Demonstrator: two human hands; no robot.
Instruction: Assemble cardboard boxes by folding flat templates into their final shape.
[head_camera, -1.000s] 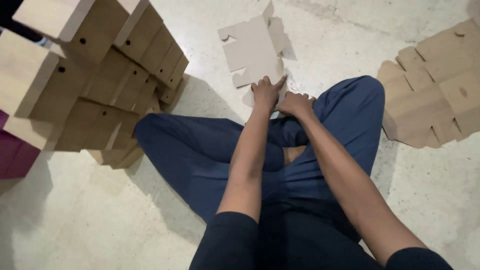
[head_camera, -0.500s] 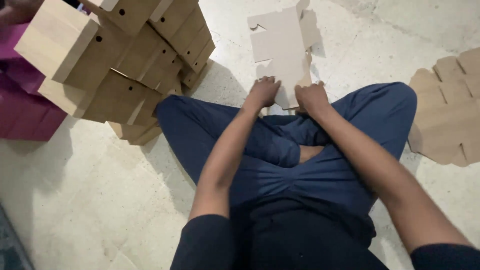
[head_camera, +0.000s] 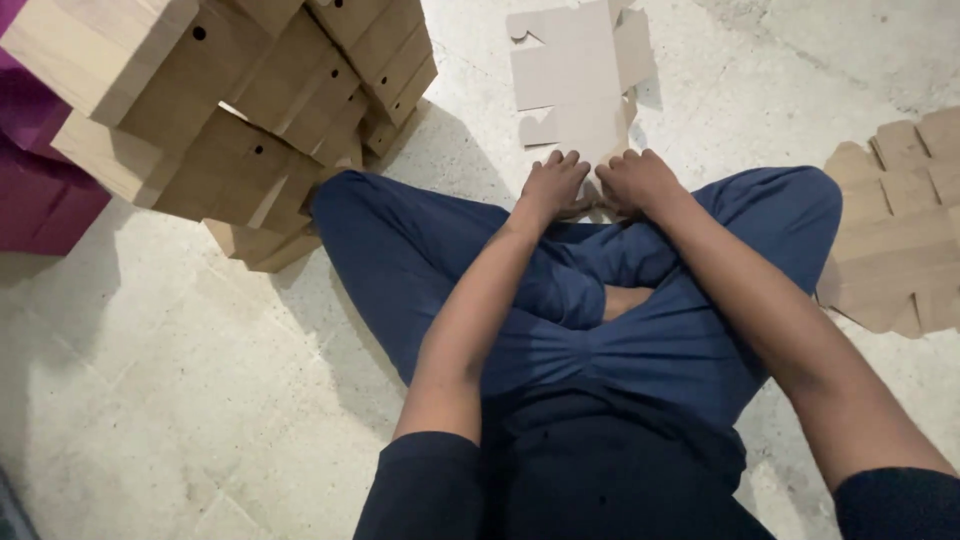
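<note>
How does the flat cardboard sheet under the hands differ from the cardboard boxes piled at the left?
The flat cardboard blank lies unfolded on the floor, while the folded boxes are already shaped into closed blocks. The blank is a single piece; the boxes are many, heaped on each other at tilted angles. The left hand and the right hand press on the near edge of the blank; neither touches the boxes. Both are plain brown cardboard.

Both hands (head_camera: 595, 185) cover the cardboard blank's (head_camera: 575, 75) near edge; the box pile (head_camera: 230, 120) and flat stack (head_camera: 900, 240) run off frame.
</note>
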